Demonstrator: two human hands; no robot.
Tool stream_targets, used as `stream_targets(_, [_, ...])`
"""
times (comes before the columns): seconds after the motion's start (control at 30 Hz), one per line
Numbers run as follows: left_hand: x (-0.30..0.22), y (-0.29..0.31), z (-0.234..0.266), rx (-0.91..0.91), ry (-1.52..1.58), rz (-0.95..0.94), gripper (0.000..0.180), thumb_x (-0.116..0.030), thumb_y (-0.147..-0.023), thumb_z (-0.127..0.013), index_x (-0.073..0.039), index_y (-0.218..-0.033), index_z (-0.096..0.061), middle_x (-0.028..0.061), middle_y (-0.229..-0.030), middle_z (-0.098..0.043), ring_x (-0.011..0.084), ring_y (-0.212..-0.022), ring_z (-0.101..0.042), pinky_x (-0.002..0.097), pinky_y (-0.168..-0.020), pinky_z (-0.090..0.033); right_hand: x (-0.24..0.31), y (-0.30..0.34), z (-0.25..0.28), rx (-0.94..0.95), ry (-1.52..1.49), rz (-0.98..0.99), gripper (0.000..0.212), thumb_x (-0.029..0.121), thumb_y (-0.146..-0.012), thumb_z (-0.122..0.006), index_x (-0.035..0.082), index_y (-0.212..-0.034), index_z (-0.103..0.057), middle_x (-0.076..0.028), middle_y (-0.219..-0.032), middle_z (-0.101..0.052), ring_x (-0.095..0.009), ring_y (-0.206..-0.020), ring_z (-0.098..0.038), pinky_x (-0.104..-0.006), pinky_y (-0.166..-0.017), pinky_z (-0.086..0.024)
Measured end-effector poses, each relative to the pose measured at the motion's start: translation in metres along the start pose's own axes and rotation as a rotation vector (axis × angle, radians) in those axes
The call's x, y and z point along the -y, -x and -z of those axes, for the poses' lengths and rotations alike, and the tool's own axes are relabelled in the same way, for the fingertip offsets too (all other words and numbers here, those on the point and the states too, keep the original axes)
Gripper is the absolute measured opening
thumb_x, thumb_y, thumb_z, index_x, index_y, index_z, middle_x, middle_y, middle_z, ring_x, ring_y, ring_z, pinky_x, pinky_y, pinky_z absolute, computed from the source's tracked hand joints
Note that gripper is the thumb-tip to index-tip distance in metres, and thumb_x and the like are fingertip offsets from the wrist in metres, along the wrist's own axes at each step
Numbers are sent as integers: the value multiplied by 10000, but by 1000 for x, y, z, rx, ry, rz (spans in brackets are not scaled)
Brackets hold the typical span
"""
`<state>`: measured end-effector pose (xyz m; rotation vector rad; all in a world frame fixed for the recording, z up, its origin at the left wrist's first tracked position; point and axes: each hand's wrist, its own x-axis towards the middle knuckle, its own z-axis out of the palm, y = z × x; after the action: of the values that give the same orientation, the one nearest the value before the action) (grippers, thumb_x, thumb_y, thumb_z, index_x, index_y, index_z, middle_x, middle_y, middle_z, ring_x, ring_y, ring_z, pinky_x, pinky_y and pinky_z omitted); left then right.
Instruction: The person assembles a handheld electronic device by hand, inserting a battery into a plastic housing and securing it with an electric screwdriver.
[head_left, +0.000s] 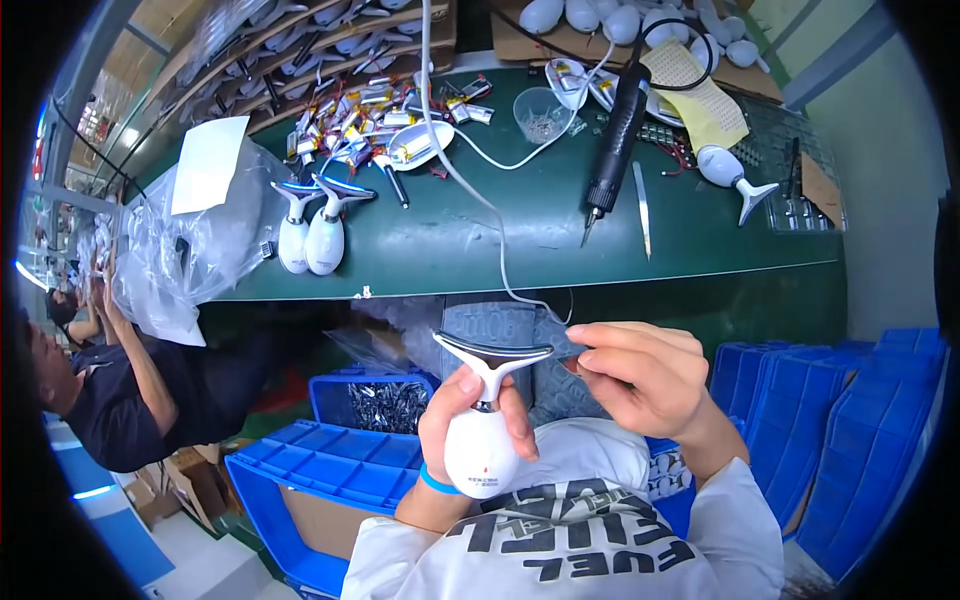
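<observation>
My left hand (445,415) grips a white handheld massager (482,455) by its neck. The massager has a rounded body and a T-shaped head with a dark, glossy top, and it stands head up in front of my chest. To the right of that head, my right hand (640,375) is closed in a pinch. A thin white cable (500,235) hangs over the table edge and runs to these fingertips. The cable's end is hidden by the fingers. Two similar massagers (323,240) with blue-lit heads lie on the green table (440,245).
A black electric screwdriver (617,140), tweezers (642,210) and another massager (722,168) lie at the right. Battery packs (365,115) are heaped behind, near a clear cup (540,115). Blue crates (330,445) flank me. A co-worker (120,390) sits at the left beside plastic bags (190,250).
</observation>
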<state>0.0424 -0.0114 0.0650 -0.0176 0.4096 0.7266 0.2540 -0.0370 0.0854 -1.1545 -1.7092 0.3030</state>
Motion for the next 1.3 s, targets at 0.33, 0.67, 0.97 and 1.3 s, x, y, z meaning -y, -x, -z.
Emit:
stream_targets(0.33, [-1,4,-1,37,-185,-20,293,-238,-926,-449,49,-982,-464,239,-687,-609,352,-588,-652,418,-563,-564,1,-1,1,159,-95,9,268,-64,-634,-766,-19,-854,-619,-189,-971,-695,-281,-787,-716,-311,-637,-587])
stream_targets(0.67, [-2,6,-1,72,-246,-4,282,-227,-927,-486,49,-983,-467,246,-702,-620,342,-613,-661,409,-588,-562,3,-6,7,224,-87,0,261,-55,-640,-762,-24,-861,-627,-179,-986,-694,-260,-791,-715,-297,-638,-584])
stream_targets(0.97, [-3,7,-5,62,-276,-8,373,-210,-929,-486,79,-1165,-480,228,-710,-627,331,-625,-665,407,-602,-563,3,-6,8,238,-108,-31,263,-63,-633,-760,-23,-855,-626,-180,-990,-692,-260,-798,-715,-297,-637,-585])
stream_targets(1.3, [-4,5,-4,51,-349,49,372,-190,-949,-456,61,-1223,-434,206,-732,-609,325,-631,-657,427,-623,-570,3,-2,10,369,161,64,213,31,-652,-713,-5,-841,-622,-108,-853,-662,-214,-659,-665,-300,-550,-540])
